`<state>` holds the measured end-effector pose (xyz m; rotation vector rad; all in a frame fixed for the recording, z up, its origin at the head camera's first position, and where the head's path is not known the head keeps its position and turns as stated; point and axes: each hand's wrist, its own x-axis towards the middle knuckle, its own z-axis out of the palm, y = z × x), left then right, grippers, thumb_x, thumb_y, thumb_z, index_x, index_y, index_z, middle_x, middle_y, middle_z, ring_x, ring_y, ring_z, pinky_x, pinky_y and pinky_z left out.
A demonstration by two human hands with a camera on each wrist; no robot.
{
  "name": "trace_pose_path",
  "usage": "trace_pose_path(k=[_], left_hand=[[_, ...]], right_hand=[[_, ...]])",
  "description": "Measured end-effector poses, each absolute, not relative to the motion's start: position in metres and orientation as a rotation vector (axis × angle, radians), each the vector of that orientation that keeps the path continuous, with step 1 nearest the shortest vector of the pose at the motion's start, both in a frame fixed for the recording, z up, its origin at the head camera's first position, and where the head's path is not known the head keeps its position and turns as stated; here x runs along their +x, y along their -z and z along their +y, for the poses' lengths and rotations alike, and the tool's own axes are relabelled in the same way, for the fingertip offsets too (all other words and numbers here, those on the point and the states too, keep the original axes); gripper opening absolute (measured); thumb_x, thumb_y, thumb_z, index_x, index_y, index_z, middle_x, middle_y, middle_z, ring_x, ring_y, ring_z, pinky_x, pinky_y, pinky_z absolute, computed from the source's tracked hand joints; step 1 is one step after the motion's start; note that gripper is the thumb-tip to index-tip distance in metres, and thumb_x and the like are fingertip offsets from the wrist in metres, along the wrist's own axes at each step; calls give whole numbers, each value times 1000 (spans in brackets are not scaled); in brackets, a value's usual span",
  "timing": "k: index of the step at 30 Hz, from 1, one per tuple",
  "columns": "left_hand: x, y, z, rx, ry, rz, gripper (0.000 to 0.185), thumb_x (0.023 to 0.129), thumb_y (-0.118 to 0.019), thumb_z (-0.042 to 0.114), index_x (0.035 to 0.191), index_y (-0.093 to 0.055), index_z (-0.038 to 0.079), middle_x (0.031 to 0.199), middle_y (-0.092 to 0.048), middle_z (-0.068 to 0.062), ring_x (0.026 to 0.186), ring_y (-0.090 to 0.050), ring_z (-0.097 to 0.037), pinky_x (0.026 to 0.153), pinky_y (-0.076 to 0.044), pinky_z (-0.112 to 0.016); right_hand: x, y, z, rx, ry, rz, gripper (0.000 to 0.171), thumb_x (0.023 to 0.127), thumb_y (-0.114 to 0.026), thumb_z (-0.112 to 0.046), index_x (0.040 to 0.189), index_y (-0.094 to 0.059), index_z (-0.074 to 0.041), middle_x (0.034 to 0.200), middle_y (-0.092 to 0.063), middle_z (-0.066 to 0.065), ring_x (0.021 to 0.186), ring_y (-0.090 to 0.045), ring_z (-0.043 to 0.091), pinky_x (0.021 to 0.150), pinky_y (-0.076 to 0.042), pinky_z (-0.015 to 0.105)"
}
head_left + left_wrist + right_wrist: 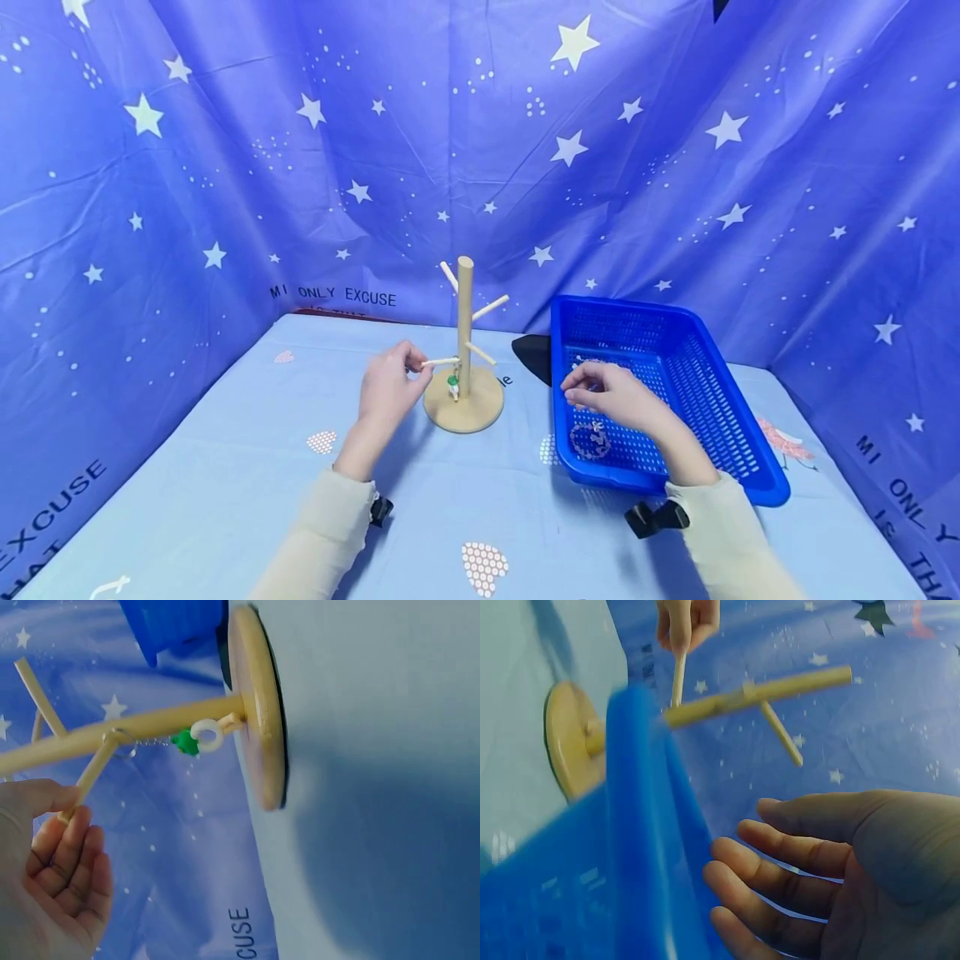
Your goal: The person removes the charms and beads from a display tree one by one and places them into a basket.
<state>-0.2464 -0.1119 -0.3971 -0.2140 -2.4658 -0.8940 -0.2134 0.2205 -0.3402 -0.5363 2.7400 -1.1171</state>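
A: Wooden peg stand (465, 350) sits on the light blue tablecloth (225, 467), round base flat; left hand (386, 392) at its lowest left peg (439, 362), thumb and fingertips pinching the peg's end; a small chain with a green charm and white ring (196, 739) hangs off that peg close to the post.

B: Right hand?

A: Right hand (615, 398) is inside the blue basket (738, 425), just right of the stand; fingers loosely spread and a bit curled, holding nothing in the wrist view; a bead bracelet (590, 439) lies on the basket floor just under it; touching or not, can't tell.
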Motion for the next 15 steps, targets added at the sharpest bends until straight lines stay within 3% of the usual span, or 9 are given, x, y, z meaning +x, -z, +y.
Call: trace_pose_path(k=[7, 15], left_hand=[[-240, 394, -96, -187, 747, -2487, 10, 80, -72, 20, 83, -65, 14, 74, -70, 2, 62, -61, -16, 53, -45, -28], [-235, 390, -83, -173, 726, -2559, 9, 84, -68, 22, 86, -62, 15, 74, -67, 3, 59, -57, -15, 49, -42, -27]], right_hand=[[-207, 334, 189, -541, 1133, 2789, 14, 98, -63, -17, 106, -69, -8, 95, -70, 6, 84, -62, 17, 74, -53, 28], [-199, 339, 148, -545, 1302, 2798, 15, 96, -63, -17, 109, -69, -10, 106, -73, 7, 96, -67, 21, 84, -56, 36]])
